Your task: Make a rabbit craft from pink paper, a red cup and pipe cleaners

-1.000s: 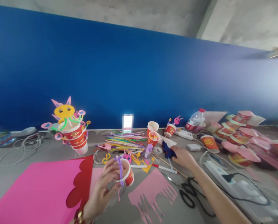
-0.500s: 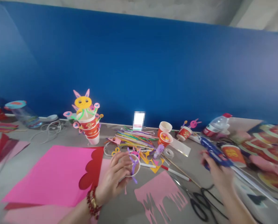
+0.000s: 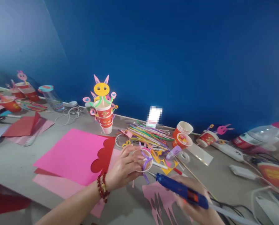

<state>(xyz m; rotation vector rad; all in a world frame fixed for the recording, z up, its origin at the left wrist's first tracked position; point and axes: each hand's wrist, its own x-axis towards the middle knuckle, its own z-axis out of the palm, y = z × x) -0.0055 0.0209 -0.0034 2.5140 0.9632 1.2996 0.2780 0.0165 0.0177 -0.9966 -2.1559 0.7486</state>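
Fingers of my left hand (image 3: pixel 124 168) wrap round a paper cup (image 3: pixel 137 153), its open mouth turned toward me. A purple pipe cleaner (image 3: pixel 146 162) lies across that mouth, its lower end sticking out below the rim. My right hand (image 3: pixel 195 200) grips a blue hot glue gun (image 3: pixel 177 186), the metal nozzle pointing left, close beside the cup's rim. From its rear runs a glue stick. Below the gun lies a pink paper (image 3: pixel 158 193) cut into strips. A pink face with ears (image 3: pixel 147 150) shows just behind the cup.
Pink sheets (image 3: pixel 71 156) and a scalloped red paper (image 3: pixel 108 153) lie left. Behind are pipe cleaners (image 3: pixel 149 132) and a decorated cup stack (image 3: pixel 104 114). Rightward stand cups (image 3: pixel 185 128), a glue stick (image 3: pixel 173 152), a tape roll (image 3: pixel 184 157) and a bottle (image 3: pixel 254 137).
My right hand has brought the glue gun leftward from the right side to the cup's rim. My left hand still holds the cup. The view has turned left.
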